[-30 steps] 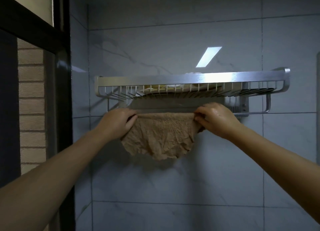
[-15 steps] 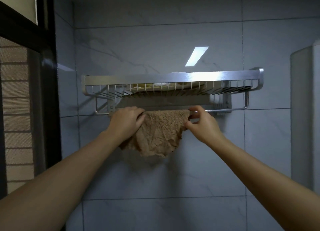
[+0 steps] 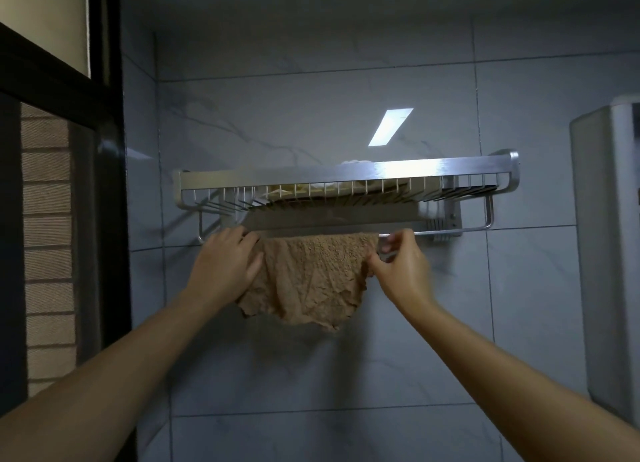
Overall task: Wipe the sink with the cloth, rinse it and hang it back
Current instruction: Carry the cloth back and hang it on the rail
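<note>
Tiles of grey marble pattern fill most of the frame, with a dark window frame at the left edge and a pale wall box at the right edge. Across the middle runs a metal shelf with a thin rail under it.

Over that rail, at the centre of the frame, hangs the cloth, a tan, crinkled rag draped down in a ragged curve. It looks soft and limp, light even if damp (I cannot tell how wet it is), so it should fold wherever it is pulled and will probably slide on the smooth rail if drawn from one side only. The best hold seems to be the two upper corners, close under the rail, tugged evenly.

At its left edge the left hand lies against the cloth, fingers together and curled over the fabric. At its right edge the right hand pinches the cloth's side between thumb and fingers, just beneath the rail.
</note>
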A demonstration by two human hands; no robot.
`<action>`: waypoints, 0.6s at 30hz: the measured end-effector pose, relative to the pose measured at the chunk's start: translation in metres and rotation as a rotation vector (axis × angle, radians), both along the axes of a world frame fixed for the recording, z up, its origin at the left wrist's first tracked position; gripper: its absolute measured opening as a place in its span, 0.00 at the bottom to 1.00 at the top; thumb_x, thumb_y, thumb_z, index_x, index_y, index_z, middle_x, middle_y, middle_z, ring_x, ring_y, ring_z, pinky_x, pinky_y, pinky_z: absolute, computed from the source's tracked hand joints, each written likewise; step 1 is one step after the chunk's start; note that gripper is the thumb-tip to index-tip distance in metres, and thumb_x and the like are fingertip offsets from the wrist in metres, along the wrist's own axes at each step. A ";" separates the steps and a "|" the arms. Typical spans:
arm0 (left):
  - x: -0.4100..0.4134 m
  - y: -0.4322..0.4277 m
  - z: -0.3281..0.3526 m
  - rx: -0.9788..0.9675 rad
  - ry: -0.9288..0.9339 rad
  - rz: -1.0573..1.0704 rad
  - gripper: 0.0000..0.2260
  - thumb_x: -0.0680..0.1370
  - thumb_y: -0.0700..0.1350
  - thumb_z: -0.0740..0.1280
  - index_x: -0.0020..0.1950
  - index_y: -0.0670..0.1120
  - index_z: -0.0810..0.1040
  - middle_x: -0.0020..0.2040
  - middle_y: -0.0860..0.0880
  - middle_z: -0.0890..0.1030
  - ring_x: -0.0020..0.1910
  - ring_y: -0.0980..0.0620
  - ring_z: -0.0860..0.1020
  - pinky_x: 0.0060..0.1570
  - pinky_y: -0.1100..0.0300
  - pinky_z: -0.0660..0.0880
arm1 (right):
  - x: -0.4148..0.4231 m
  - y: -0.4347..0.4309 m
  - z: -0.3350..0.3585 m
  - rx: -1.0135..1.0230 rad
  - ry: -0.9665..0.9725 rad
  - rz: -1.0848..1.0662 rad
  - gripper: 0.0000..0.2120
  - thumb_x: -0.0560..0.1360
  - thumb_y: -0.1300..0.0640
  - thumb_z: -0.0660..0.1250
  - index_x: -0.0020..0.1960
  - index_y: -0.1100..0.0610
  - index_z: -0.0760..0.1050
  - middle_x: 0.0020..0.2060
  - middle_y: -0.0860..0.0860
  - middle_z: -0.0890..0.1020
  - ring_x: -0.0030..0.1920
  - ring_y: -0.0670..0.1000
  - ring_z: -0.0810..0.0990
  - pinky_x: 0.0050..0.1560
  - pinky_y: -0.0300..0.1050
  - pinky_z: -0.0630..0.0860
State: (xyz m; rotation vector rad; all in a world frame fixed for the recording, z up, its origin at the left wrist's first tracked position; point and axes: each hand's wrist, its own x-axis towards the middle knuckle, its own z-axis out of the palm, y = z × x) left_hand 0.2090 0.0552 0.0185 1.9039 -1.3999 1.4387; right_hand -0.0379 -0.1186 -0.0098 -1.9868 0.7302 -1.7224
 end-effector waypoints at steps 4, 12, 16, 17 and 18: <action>0.011 0.005 -0.002 0.027 0.012 -0.062 0.17 0.78 0.47 0.69 0.65 0.43 0.79 0.55 0.44 0.81 0.54 0.43 0.79 0.49 0.50 0.77 | 0.010 -0.001 0.002 0.174 0.004 0.166 0.11 0.73 0.53 0.74 0.52 0.54 0.75 0.41 0.53 0.82 0.45 0.55 0.83 0.49 0.57 0.82; 0.022 0.013 0.010 0.106 -0.006 -0.130 0.17 0.79 0.47 0.68 0.67 0.45 0.79 0.56 0.44 0.81 0.55 0.43 0.80 0.54 0.47 0.77 | 0.012 0.023 0.036 0.156 0.063 0.204 0.10 0.76 0.58 0.66 0.53 0.63 0.78 0.39 0.58 0.82 0.36 0.54 0.81 0.27 0.43 0.76; 0.036 0.020 0.004 0.050 -0.061 -0.051 0.18 0.75 0.46 0.73 0.63 0.43 0.80 0.55 0.43 0.82 0.54 0.40 0.80 0.57 0.46 0.75 | 0.026 0.033 0.074 0.169 0.145 0.266 0.10 0.78 0.58 0.65 0.54 0.64 0.79 0.41 0.60 0.82 0.38 0.53 0.80 0.30 0.43 0.76; 0.038 0.021 0.002 0.039 -0.040 -0.060 0.18 0.75 0.46 0.72 0.64 0.43 0.80 0.57 0.43 0.82 0.55 0.41 0.80 0.59 0.46 0.75 | 0.035 0.037 0.082 0.164 0.178 0.290 0.10 0.78 0.57 0.65 0.55 0.62 0.79 0.42 0.59 0.83 0.38 0.53 0.80 0.33 0.43 0.77; 0.039 0.022 0.000 0.052 -0.014 -0.081 0.19 0.76 0.47 0.71 0.66 0.43 0.79 0.59 0.44 0.81 0.57 0.42 0.79 0.61 0.47 0.73 | 0.047 0.043 0.089 0.164 0.230 0.314 0.10 0.79 0.57 0.65 0.56 0.61 0.79 0.42 0.58 0.82 0.38 0.52 0.80 0.35 0.44 0.77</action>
